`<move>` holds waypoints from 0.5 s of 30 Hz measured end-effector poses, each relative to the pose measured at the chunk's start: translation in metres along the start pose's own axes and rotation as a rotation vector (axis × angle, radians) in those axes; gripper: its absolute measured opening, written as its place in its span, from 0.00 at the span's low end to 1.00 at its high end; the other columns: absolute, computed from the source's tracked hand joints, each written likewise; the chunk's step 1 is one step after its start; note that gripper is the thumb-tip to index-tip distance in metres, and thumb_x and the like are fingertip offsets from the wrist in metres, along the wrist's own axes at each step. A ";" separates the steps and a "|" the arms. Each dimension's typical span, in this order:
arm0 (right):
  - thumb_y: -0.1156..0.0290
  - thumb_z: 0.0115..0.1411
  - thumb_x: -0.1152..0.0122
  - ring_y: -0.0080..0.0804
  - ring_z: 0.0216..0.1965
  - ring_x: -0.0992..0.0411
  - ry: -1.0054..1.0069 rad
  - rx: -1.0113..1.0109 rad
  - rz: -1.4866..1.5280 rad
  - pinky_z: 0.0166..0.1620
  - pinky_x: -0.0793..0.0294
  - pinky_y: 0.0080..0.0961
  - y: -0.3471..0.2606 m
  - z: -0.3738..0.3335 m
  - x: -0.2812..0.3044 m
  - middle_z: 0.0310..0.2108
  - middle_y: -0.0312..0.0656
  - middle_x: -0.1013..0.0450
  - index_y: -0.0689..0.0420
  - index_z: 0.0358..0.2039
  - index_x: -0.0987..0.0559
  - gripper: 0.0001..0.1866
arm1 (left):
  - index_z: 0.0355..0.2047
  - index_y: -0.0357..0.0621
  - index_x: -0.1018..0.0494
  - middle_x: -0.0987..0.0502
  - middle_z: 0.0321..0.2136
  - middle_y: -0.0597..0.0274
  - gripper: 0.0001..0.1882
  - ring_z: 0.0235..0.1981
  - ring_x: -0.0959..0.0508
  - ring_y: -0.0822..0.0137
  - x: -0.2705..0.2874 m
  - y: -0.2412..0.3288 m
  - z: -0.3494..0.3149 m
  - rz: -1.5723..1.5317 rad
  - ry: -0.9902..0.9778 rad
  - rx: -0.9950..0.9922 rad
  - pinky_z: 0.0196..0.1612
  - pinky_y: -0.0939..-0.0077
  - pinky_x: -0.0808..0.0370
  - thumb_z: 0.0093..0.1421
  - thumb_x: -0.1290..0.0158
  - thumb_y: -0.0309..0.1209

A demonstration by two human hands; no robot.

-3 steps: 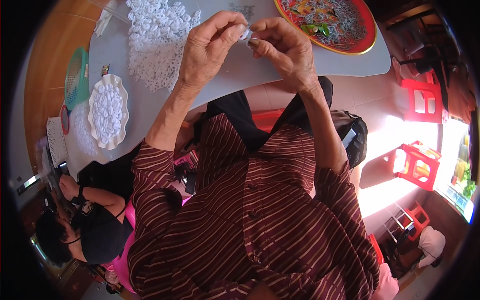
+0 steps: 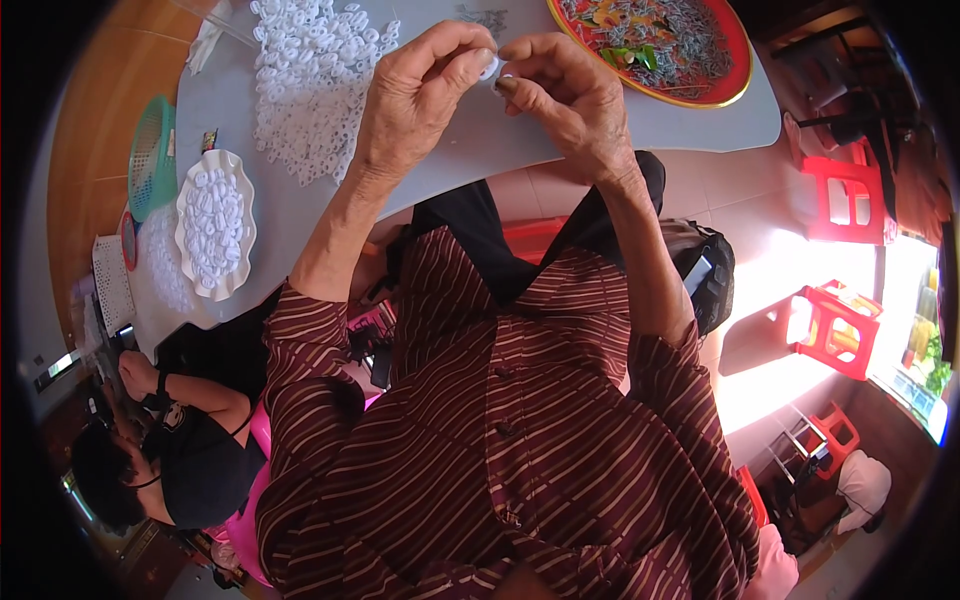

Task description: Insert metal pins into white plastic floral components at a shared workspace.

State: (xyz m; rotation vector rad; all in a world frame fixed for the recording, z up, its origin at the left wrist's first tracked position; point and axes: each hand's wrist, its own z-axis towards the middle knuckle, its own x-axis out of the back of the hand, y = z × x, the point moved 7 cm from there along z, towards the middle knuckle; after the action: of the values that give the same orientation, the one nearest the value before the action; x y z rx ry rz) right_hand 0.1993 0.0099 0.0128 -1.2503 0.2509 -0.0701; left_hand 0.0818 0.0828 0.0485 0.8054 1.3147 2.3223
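Note:
My left hand (image 2: 412,108) is closed in a pinch on a small white ring-shaped plastic piece (image 2: 489,69), held up over the table. Close beside it is my right hand (image 2: 582,112), its thumb and forefinger pressed together at the tips; what they hold is too small to make out. To the left of my hands lies a heap of small white plastic pieces (image 2: 310,60), some ring-shaped. A round red tray with a gold rim (image 2: 742,85) stands to the right, filled with many thin grey metal nails (image 2: 690,50).
A white wavy-edged dish (image 2: 248,205) of white pieces stands at the table's left, beside a green basket (image 2: 152,160). A person in black (image 2: 205,450) sits at lower left. Red plastic stools (image 2: 845,330) stand on the floor at right.
The white plastic piece at my left fingertips has turned slightly and shows a little more. Both hands are otherwise in nearly the same place.

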 end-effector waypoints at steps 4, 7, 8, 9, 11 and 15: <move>0.78 0.57 0.42 0.19 0.29 0.29 0.021 0.012 0.019 0.36 0.28 0.16 -0.001 0.000 0.003 0.30 0.38 0.27 0.63 0.43 0.30 0.13 | 0.36 0.42 0.28 0.27 0.22 0.70 0.06 0.25 0.31 0.80 -0.007 0.004 0.003 0.112 -0.091 -0.013 0.28 0.85 0.32 0.60 0.48 0.29; 0.78 0.57 0.42 0.20 0.30 0.29 0.039 0.009 0.015 0.37 0.27 0.17 -0.001 0.000 0.004 0.31 0.39 0.27 0.63 0.44 0.31 0.15 | 0.37 0.41 0.28 0.27 0.23 0.69 0.07 0.26 0.31 0.80 -0.006 0.001 0.005 0.101 -0.104 0.031 0.30 0.85 0.32 0.61 0.50 0.30; 0.78 0.57 0.41 0.21 0.30 0.28 0.039 -0.001 0.014 0.37 0.27 0.17 -0.001 -0.001 0.004 0.31 0.39 0.27 0.63 0.44 0.31 0.15 | 0.37 0.40 0.28 0.27 0.25 0.70 0.08 0.27 0.31 0.80 -0.004 -0.002 0.005 0.096 -0.094 0.070 0.32 0.85 0.32 0.62 0.51 0.31; 0.78 0.57 0.41 0.21 0.30 0.28 0.039 -0.008 0.013 0.38 0.27 0.17 -0.001 -0.001 0.004 0.31 0.39 0.27 0.63 0.44 0.31 0.15 | 0.37 0.40 0.28 0.27 0.25 0.70 0.08 0.27 0.31 0.80 -0.004 -0.002 0.005 0.096 -0.095 0.068 0.32 0.85 0.32 0.62 0.51 0.31; 0.78 0.57 0.41 0.21 0.30 0.28 0.045 0.003 0.033 0.38 0.27 0.17 -0.001 -0.001 0.005 0.31 0.39 0.27 0.63 0.44 0.30 0.14 | 0.38 0.43 0.30 0.30 0.19 0.67 0.09 0.22 0.33 0.78 0.002 -0.004 0.002 0.032 0.008 0.085 0.25 0.82 0.34 0.62 0.52 0.35; 0.78 0.57 0.42 0.21 0.31 0.28 0.025 0.017 0.012 0.38 0.27 0.16 0.000 0.000 0.003 0.31 0.38 0.27 0.63 0.43 0.30 0.13 | 0.37 0.41 0.30 0.31 0.18 0.64 0.10 0.21 0.33 0.76 -0.011 0.003 -0.016 0.152 -0.068 0.112 0.26 0.79 0.34 0.64 0.54 0.35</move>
State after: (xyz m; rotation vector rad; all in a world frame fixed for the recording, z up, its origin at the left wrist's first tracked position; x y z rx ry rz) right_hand 0.2028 0.0097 0.0122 -1.2311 0.2790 -0.0779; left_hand 0.0800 0.0650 0.0410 1.0437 1.4091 2.3290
